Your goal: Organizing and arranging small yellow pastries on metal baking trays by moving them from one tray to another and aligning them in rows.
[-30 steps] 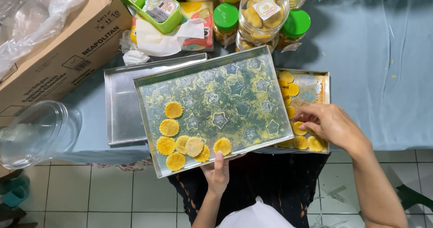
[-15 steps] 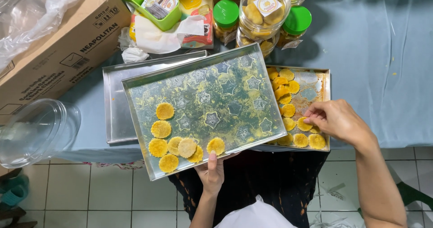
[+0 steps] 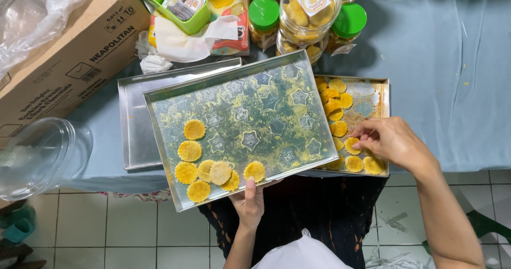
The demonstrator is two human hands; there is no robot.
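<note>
Large baking tray (image 3: pixel 266 109), held tilted over table edge, a cluster of round yellow cookies (image 3: pixel 207 168) at its lower left corner. Left hand (image 3: pixel 249 202) grips tray's near rim, thumb on top. Right of it, smaller tray (image 3: pixel 380 96) with more cookies; right hand (image 3: pixel 391 141) fingers pinch one there. Empty tray (image 3: pixel 130 114) lies left, partly under large one. Green-lidded jars (image 3: pixel 308 8) behind

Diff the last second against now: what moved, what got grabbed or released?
The right hand slid outward along the right baking tray, from its near-left corner to the cookies further right, fingertips now on one. The big tray and the left hand under its near edge barely shifted. Nothing visibly grabbed or released. Cookies on the big tray, jars and cardboard box unchanged.
</note>
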